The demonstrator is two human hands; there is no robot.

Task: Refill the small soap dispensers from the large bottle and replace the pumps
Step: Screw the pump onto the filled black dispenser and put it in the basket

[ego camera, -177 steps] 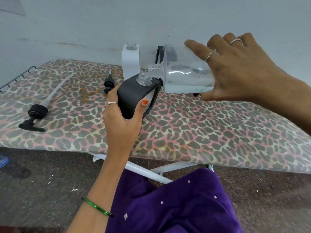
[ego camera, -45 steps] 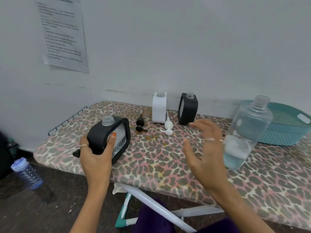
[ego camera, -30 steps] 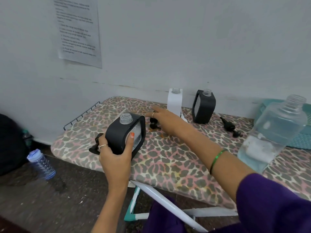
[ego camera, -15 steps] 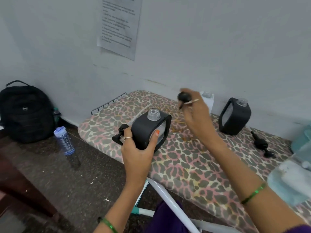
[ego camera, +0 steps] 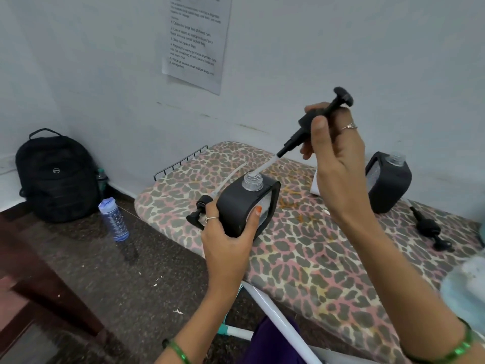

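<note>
My left hand [ego camera: 227, 240] grips a black soap dispenser [ego camera: 241, 203] tilted above the ironing board's left end, its clear threaded neck open. My right hand [ego camera: 336, 153] holds a black pump [ego camera: 315, 122] at a slant above it, and the pump's clear tube tip reaches the neck opening. A second black dispenser [ego camera: 388, 182] without a pump stands at the back right. A white dispenser [ego camera: 315, 185] is mostly hidden behind my right hand. The large clear bottle [ego camera: 467, 287] shows blurred at the right edge.
Another black pump [ego camera: 202, 211] lies behind the held dispenser, and one more pump [ego camera: 427, 228] lies right of the second dispenser. The leopard-print ironing board [ego camera: 301, 248] has a wire rack at its far left end. A backpack [ego camera: 57, 177] and a blue water bottle [ego camera: 114, 219] are on the floor.
My right hand picked a pump off the board, raised it and brought its tube to the held dispenser's neck. The view has swung left. The large bottle stands set down at the right.
</note>
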